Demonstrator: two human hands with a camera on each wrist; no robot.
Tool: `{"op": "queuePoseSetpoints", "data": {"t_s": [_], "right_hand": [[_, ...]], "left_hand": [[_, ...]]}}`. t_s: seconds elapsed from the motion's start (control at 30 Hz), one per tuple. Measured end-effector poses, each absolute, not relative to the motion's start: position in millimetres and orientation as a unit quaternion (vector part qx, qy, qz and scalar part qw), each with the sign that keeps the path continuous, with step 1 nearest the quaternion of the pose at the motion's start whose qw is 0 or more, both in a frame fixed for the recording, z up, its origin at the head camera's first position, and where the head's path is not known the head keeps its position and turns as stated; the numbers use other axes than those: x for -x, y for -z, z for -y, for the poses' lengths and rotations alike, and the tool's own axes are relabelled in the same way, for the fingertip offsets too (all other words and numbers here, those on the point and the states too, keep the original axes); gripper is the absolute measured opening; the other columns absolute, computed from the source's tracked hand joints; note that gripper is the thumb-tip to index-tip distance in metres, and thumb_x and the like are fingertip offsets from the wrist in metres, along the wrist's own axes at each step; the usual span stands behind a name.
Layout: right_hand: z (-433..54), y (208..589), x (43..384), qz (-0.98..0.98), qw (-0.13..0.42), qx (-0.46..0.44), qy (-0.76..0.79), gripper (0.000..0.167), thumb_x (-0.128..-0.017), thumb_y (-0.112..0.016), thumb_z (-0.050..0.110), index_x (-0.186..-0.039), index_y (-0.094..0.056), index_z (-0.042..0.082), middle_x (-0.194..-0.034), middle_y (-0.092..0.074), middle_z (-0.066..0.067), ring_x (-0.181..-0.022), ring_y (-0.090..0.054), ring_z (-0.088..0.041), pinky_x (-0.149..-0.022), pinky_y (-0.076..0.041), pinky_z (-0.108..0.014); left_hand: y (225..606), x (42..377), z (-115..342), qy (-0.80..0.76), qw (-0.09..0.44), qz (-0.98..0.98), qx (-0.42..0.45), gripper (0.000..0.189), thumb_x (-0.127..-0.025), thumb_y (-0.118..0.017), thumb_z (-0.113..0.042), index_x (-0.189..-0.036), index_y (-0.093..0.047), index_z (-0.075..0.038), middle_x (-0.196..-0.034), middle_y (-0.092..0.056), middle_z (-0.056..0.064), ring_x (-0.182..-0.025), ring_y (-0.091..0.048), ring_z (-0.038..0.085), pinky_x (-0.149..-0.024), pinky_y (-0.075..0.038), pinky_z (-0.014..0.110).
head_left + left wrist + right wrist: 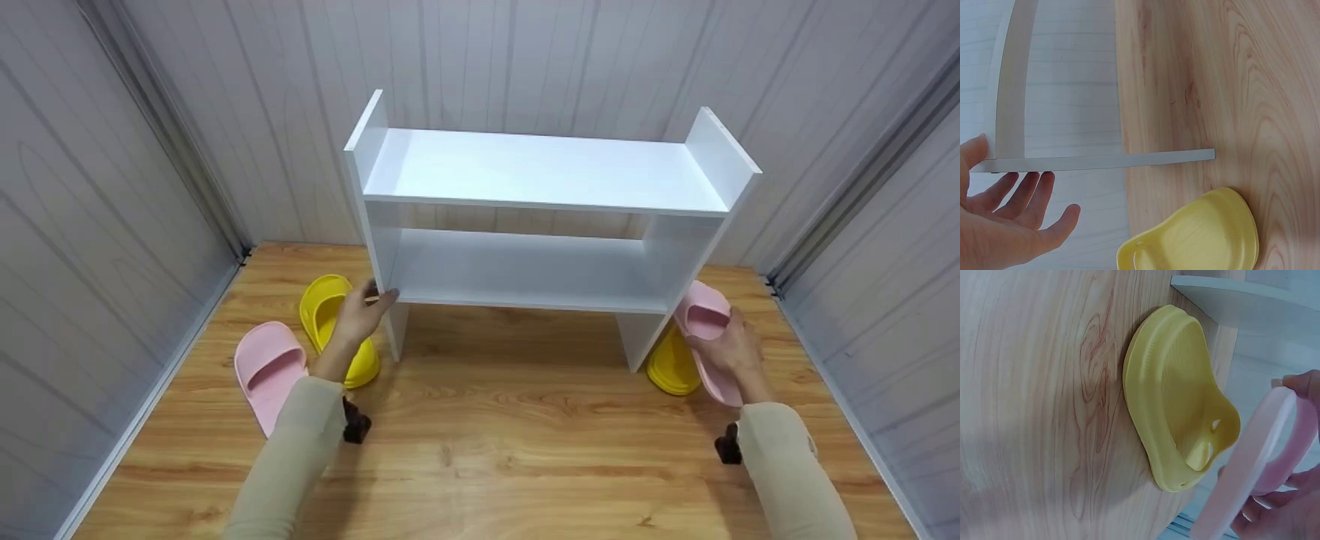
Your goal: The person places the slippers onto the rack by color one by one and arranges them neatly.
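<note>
A white two-tier shelf rack (540,171) stands against the back wall. At its lower board, my left hand (360,316) pinches the left side panel (1072,163), the thumb in front and several fingers along the outer face. My right hand (735,351) grips a pink slipper (1249,458) around its strap, beside the rack's right side. That slipper is tilted and overlaps a yellow clog (1143,388) on the floor. Another yellow clog (326,289) lies under and behind my left wrist, partly hidden by it.
A second pink slipper (264,349) lies on the wood-grain floor (510,450) at the left, partly covered by my left sleeve (292,465). Pale panel walls (465,60) enclose the back and both sides.
</note>
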State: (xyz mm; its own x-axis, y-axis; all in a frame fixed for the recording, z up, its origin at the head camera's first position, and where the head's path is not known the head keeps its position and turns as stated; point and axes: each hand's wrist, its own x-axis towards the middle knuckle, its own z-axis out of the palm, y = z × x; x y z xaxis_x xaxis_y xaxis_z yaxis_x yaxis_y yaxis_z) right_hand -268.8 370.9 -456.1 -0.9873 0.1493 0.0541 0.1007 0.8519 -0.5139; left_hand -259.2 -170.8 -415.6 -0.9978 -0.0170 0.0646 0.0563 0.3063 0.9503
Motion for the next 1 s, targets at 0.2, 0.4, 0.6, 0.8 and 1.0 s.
{"op": "queuePoseSetpoints", "data": {"t_s": [0.2, 0.4, 0.6, 0.8, 1.0], "right_hand": [[-374.6, 451.1, 267.1, 0.967, 0.013, 0.034, -0.252, 0.099, -0.073, -0.066, 0.042, -0.131, -0.011, -0.016, -0.12, -0.027, -0.044, -0.102, -0.033, -0.054, -0.085, -0.027, -0.06], [-382.6, 445.8, 266.1, 0.967, -0.017, -0.001, -0.254, 0.1, -0.072, -0.068, 0.041, -0.132, -0.01, -0.015, -0.122, -0.026, -0.043, -0.1, -0.035, -0.052, -0.084, -0.029, -0.06], [-395.2, 440.7, 260.5, 0.968, -0.028, -0.043, -0.245, 0.097, -0.073, -0.067, 0.035, -0.13, -0.01, -0.018, -0.122, -0.024, -0.045, -0.102, -0.034, -0.054, -0.085, -0.025, -0.061], [-408.3, 435.3, 254.1, 0.963, -0.034, -0.087, -0.254, 0.085, -0.072, -0.067, 0.026, -0.125, -0.019, -0.021, -0.113, -0.035, -0.044, -0.094, -0.041, -0.049, -0.08, -0.032, -0.057], [-418.2, 427.8, 244.6, 0.953, -0.075, -0.138, -0.259, 0.08, -0.076, -0.066, 0.025, -0.123, -0.021, -0.022, -0.113, -0.036, -0.043, -0.095, -0.043, -0.047, -0.079, -0.034, -0.054]], "left_hand": [[415.1, 259.5, 171.5, 0.588, 0.032, 0.808, 0.016, 0.047, -0.09, -0.05, -0.014, -0.128, -0.036, 0.01, -0.123, -0.042, 0.026, -0.112, -0.041, 0.034, -0.089, -0.036, 0.04], [415.2, 259.3, 171.1, 0.588, 0.039, 0.808, 0.024, 0.046, -0.09, -0.05, -0.012, -0.128, -0.035, 0.01, -0.123, -0.042, 0.026, -0.112, -0.04, 0.034, -0.09, -0.036, 0.04], [415.1, 260.0, 168.5, 0.59, 0.036, 0.806, 0.023, 0.046, -0.09, -0.05, -0.012, -0.127, -0.036, 0.01, -0.122, -0.042, 0.027, -0.112, -0.04, 0.034, -0.09, -0.035, 0.04], [413.2, 260.6, 167.9, 0.583, 0.022, 0.812, 0.006, 0.047, -0.09, -0.051, -0.015, -0.127, -0.036, 0.01, -0.121, -0.042, 0.028, -0.11, -0.043, 0.037, -0.089, -0.036, 0.041], [412.8, 260.6, 168.3, 0.579, 0.019, 0.815, 0.008, 0.048, -0.09, -0.05, -0.016, -0.128, -0.035, 0.009, -0.122, -0.041, 0.028, -0.11, -0.042, 0.036, -0.089, -0.036, 0.041]]}}
